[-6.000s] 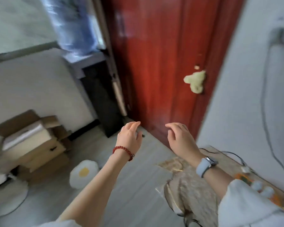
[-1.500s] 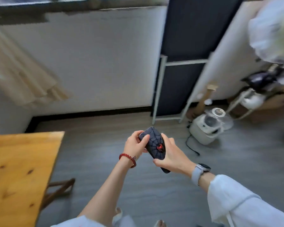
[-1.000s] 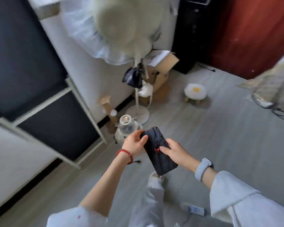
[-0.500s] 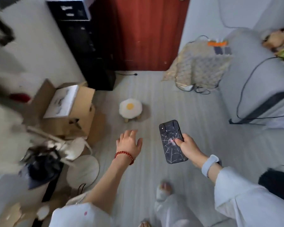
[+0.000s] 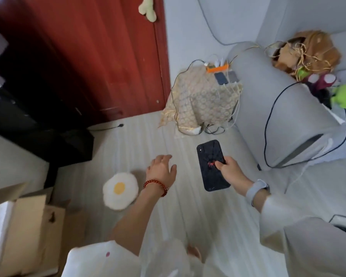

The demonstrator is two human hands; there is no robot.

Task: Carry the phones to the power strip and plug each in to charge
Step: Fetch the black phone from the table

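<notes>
My right hand (image 5: pixel 231 172) grips a black phone (image 5: pixel 211 164) with a web pattern and a red spider on its case, held back-up over the floor. My left hand (image 5: pixel 161 171) hovers empty beside it, fingers spread. Farther ahead, an orange power strip (image 5: pixel 218 68) lies on a small table covered with a patterned cloth (image 5: pixel 200 98). Two other phones (image 5: pixel 226 77) lie next to the strip with white cables running to them.
A red door (image 5: pixel 100 56) stands ahead on the left, a grey sofa arm (image 5: pixel 268 100) on the right with soft toys on it. An egg-shaped stool (image 5: pixel 120 188) sits on the floor left of my hands. Cardboard boxes (image 5: pixel 24 226) are at lower left. Loose cables (image 5: pixel 212 128) lie below the table.
I took the black phone in both hands, turned round toward the door and sofa, then let go with the left hand. The table with the strip is now nearer.
</notes>
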